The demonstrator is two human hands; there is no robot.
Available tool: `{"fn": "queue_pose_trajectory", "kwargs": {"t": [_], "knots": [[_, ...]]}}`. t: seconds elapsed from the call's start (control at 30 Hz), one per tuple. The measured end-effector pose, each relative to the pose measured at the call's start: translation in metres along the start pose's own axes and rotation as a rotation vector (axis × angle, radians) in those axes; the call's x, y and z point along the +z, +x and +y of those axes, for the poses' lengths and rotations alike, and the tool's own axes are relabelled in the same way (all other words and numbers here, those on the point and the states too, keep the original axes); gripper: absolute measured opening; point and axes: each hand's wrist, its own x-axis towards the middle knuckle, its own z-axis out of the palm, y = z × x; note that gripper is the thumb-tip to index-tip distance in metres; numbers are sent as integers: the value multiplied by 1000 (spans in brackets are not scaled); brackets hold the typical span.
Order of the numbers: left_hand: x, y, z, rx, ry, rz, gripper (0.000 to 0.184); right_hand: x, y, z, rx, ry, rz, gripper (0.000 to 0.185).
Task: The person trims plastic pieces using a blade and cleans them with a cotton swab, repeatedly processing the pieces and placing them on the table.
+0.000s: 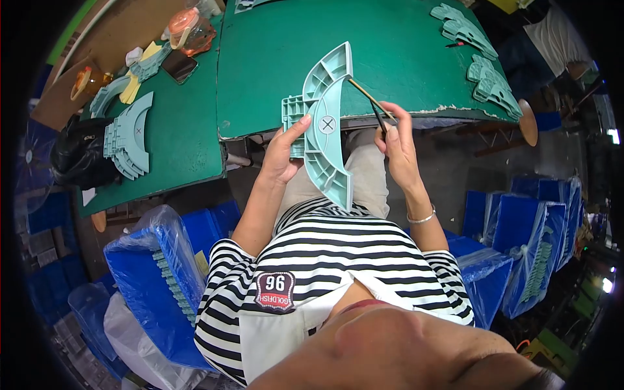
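Note:
A curved mint-green plastic part [329, 138] with ribbed pockets and a crossed circle at its middle is held up over my lap, near the table's front edge. My left hand [286, 153] grips its ribbed block, the thumb lying on top. To the right, my right hand [398, 144] holds a thin stick [370, 97] and a dark pointed tool [379, 117] between its fingers. The stick's far end meets the part's inner edge near the upper pocket; whether it touches cannot be made out.
The green table [273, 58] carries a stack of similar parts [130, 140], a black bag [75, 153], a phone [179, 67] and an orange jug [190, 32] at left. More parts [491, 84] lie at right. Blue bins [146, 286] flank me. Another person [552, 42] is at upper right.

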Motion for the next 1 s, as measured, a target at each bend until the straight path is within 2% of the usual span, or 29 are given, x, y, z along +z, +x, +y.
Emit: {"fn": "queue_pose_trajectory", "kwargs": {"t": [0.07,0.1,0.2,0.23,0.63,1.0], "knots": [[0,-1,-3,-60,-38,-39,34,3,6,5,30,-16,0,26],[3,-2,-5,-67,-57,-33,33,9,7,5,24,-83,92,25],[-2,-1,-9,-138,-132,-93,33,7,15,6,-96,-253,14,21],[6,-3,-7,-141,-174,-57,26,8,16,5,-91,-246,24,20],[9,-2,-7,-178,-223,-59,25,5,19,3,-91,-368,18,19],[-1,1,-8,-141,-166,-52,28,9,16,4,-186,-424,-11,15]]}}
